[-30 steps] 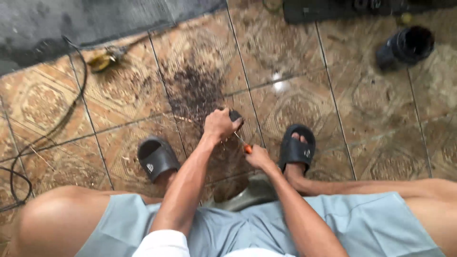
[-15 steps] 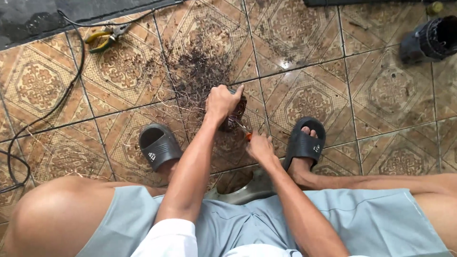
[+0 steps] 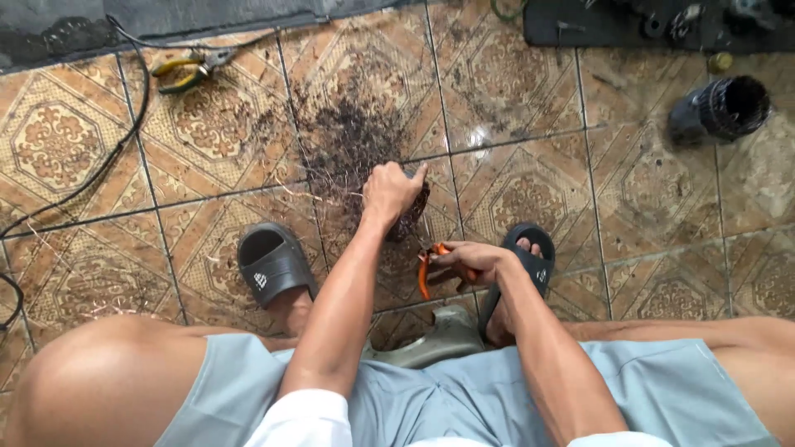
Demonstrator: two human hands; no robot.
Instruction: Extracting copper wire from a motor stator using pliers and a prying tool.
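Patterned brown tile floor (image 3: 646, 199) carries dark debris (image 3: 352, 136), yellow-handled pliers (image 3: 189, 70), a black cable (image 3: 99, 170) and a black ribbed cylinder (image 3: 719, 110).

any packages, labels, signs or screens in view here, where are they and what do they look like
No packages, signs or screens.
Only a small white logo mark on the side of the dark grey slipper on the tiled floor, left of the left hand.

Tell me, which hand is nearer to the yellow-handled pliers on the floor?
Left. The left hand is below and right of the pliers; the right hand, gripping an orange-handled tool, sits farther right and lower.
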